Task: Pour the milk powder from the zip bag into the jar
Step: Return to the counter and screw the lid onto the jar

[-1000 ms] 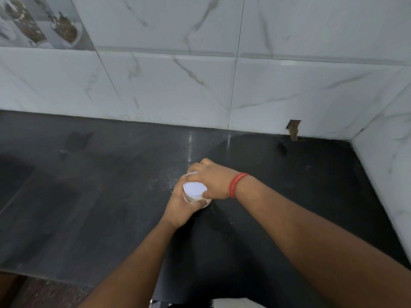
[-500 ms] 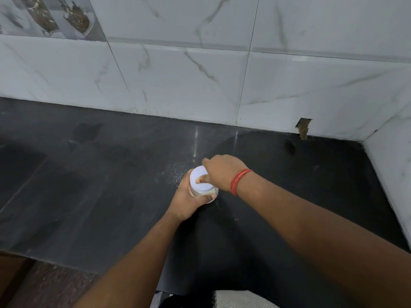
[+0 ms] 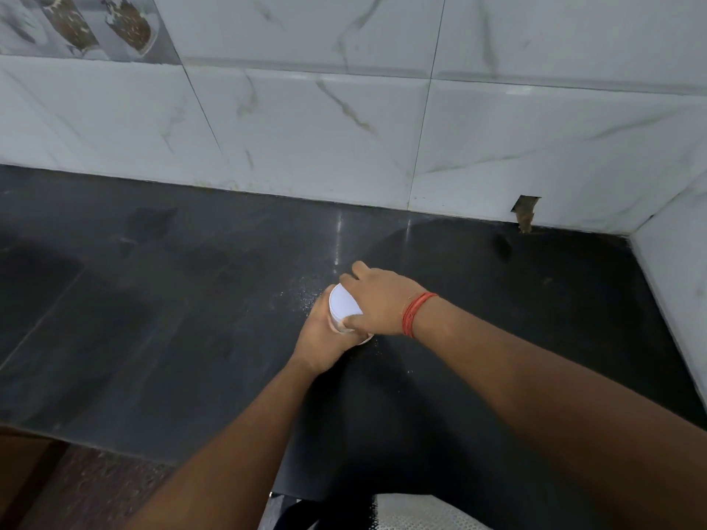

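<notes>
Hands (image 3: 325,340) (image 3: 377,304) grip plain white-lidded jar (image 3: 344,306), no readable label.

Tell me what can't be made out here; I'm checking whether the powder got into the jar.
- Jar contents, head view: the white lid and both hands cover them.
- Jar body: the left hand wraps it.
- Lid's far edge: under the right hand.
- Zip bag: nowhere in view.
- White specks on the counter: too small to identify.
</notes>
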`<state>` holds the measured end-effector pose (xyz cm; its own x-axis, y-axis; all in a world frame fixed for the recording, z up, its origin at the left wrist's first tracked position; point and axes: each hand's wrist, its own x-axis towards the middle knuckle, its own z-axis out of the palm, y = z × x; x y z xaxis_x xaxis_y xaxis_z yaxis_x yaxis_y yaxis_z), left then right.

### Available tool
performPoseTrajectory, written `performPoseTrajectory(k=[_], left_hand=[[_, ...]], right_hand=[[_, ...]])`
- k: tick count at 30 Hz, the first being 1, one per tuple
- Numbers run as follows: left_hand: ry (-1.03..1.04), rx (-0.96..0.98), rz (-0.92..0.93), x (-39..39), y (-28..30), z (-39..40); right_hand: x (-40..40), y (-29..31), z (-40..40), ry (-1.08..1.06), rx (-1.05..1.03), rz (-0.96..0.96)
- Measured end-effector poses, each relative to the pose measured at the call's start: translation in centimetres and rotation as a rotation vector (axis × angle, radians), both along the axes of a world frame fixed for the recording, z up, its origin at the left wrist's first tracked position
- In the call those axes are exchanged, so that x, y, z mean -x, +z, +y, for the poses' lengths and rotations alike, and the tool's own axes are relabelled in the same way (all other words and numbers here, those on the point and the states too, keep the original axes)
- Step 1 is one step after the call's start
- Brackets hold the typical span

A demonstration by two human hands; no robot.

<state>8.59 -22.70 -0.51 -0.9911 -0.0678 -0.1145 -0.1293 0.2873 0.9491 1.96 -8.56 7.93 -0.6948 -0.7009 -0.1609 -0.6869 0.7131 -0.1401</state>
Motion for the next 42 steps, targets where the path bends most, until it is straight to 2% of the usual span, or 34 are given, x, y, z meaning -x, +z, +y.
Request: performPoseTrajectory(k=[4, 7, 13, 21, 24, 29, 31, 33, 37, 42], left_hand=[[0.000, 0.043, 0.012, 0.1, -0.1, 0.0], [-0.020, 0.074, 0.011, 0.1, 0.1, -0.1], [0.019, 0.033, -0.008, -0.3, 0.1, -0.1], [-0.021, -0.024, -0.006, -0.2, 0.1, -0.1], [-0.064, -0.067, -0.046, -0.7, 0.0, -0.3], [-0.057, -0.122, -0.093, -2.3, 0.2, -0.1], [0.010, -0.165, -0.081, -2.8, 0.5, 0.2], [0.084, -0.194, -0.075, -2.8, 0.6, 0.9], [0.119, -0.238, -0.088, -2.6, 0.9, 2.7], [0.068, -0.245, -0.126, -1.7, 1.1, 6.5]], right_hand=[[-1.8, -1.3, -1.1, -0.211, 0.008, 0.156], [-2.0, -1.3, -1.7, -0.270, -0.007, 0.198], [0.0, 0.2, 0.2, -0.062, -0.052, 0.088], [-1.6, -2.5, 1.1, -0.228, 0.213, 0.044], [-2.0, -3.6, 2.0, -0.368, 0.350, -0.149], [-4.0, -5.5, 2.0, -0.866, 0.995, -0.520], [-4.8, -6.1, 1.9, -0.932, 1.111, -0.638], [-5.4, -6.4, 1.7, -0.903, 1.152, -0.718], [-6.0, -7.0, 1.7, -0.883, 1.230, -0.712], [-6.6, -7.3, 4.8, -1.000, 1.290, -0.615]])
